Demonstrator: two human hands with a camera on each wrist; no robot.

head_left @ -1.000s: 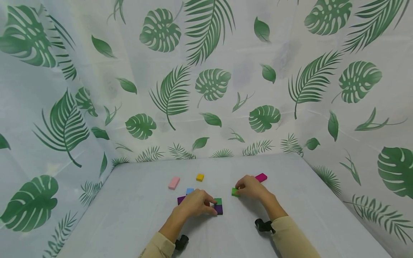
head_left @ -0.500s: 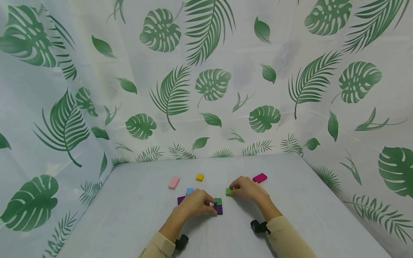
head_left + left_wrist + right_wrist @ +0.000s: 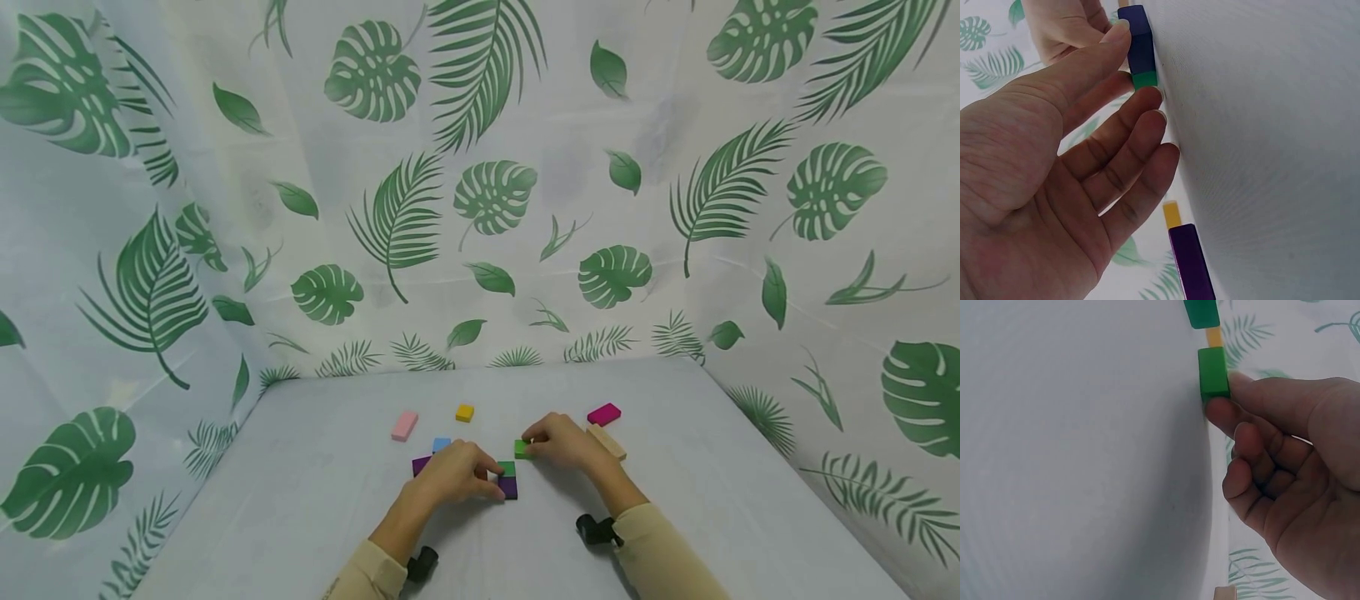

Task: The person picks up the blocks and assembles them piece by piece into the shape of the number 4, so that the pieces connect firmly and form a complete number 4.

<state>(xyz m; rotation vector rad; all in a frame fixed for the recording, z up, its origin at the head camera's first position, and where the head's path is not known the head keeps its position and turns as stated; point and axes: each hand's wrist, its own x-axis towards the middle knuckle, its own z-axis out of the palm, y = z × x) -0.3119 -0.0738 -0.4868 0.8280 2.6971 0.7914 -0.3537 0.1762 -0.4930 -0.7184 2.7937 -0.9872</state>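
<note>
Over the last second the right hand (image 3: 562,440) and its lime block (image 3: 521,450) have slid left, nearer the dark green block (image 3: 508,468), and the beige block (image 3: 609,442) has come into sight behind that hand; the left hand (image 3: 453,475) has stayed put.

Head view: the right hand pinches the lime block, which sits on the table (image 3: 487,550) at the dark green block's 1 o'clock. The violet block (image 3: 508,488) adjoins the dark green block at 6 o'clock. The left hand is relaxed, fingers parted and gripping nothing, thumb and index tips resting at the pair's 9 o'clock side. From that pair, the purple block (image 3: 421,465), partly hidden, lies at 9 o'clock, the blue block (image 3: 442,444) and farther pink block (image 3: 405,425) at 10, the yellow block (image 3: 465,412) at 11, the magenta block (image 3: 604,414) at 2. A mark on the left sleeve (image 3: 371,571) is too small to read.

Left wrist view: the pair stands near 12 o'clock by the thumb, the purple block between 5 and 6.

Right wrist view: thumb and index finger hold the lime block at 1 o'clock, a slight gap short of the dark green block; the beige block peeks in at 5.
</note>
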